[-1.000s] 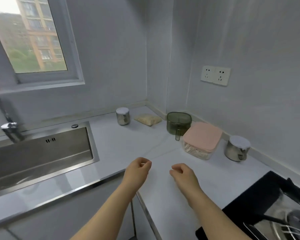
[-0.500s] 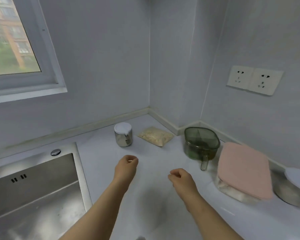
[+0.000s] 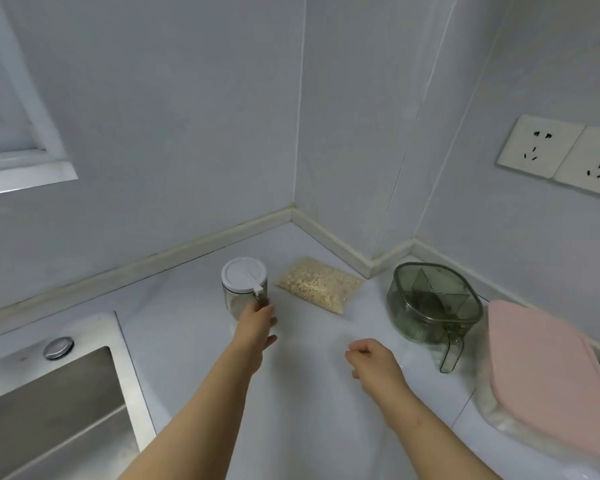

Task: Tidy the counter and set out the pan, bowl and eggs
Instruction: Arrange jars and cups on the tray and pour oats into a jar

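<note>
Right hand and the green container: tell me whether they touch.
Apart. The head view shows bare counter between the right hand and the green container, handle included.

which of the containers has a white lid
The small clear jar at the left hand; the handled tub is green, the box lid pink.

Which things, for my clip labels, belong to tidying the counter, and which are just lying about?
Job in hand:
jar, left hand at it
bag
green container
pink-lidded box

Just there:
sink
sockets
window
</note>
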Motion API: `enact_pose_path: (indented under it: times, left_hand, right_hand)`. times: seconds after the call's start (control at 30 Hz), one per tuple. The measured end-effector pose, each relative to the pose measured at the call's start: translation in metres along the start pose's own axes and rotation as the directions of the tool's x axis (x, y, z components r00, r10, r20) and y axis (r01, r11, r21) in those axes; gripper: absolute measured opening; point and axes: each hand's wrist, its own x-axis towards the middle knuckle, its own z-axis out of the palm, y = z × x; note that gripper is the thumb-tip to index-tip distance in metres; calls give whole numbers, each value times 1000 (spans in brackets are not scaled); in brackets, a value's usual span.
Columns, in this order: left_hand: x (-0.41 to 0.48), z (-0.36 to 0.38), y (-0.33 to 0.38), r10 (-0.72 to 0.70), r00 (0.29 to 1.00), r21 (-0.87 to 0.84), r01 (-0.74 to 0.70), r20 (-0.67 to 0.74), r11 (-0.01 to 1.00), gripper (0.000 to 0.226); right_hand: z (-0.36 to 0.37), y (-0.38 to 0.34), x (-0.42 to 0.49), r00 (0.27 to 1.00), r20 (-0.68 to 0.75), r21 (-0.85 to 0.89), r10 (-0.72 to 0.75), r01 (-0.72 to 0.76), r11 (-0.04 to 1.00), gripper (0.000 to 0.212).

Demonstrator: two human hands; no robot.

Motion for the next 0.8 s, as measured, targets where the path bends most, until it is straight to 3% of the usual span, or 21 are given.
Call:
enact_pose_path:
  times: [0.07, 0.2, 0.37, 0.8]
  left_hand:
    - [1, 1, 0, 8, 1000, -36, -9, -12, 999, 19]
    - [-3, 2, -7, 94, 995, 101, -90, -40, 991, 14]
    - [-26, 13, -24, 167, 983, 273, -182, 76, 945, 23]
    - [-120, 120, -82, 67, 914, 204, -161, 401, 966, 30]
  right_hand:
    - [2, -1, 4, 1000, -4, 16, 21, -21, 1000, 10]
    - [5, -4, 4, 999, 10, 48, 42, -42, 998, 9]
    - [-10, 7, -11, 998, 25, 101, 55, -57, 993, 11]
    - [-126, 96, -78, 971, -181, 246, 155, -108, 963, 15]
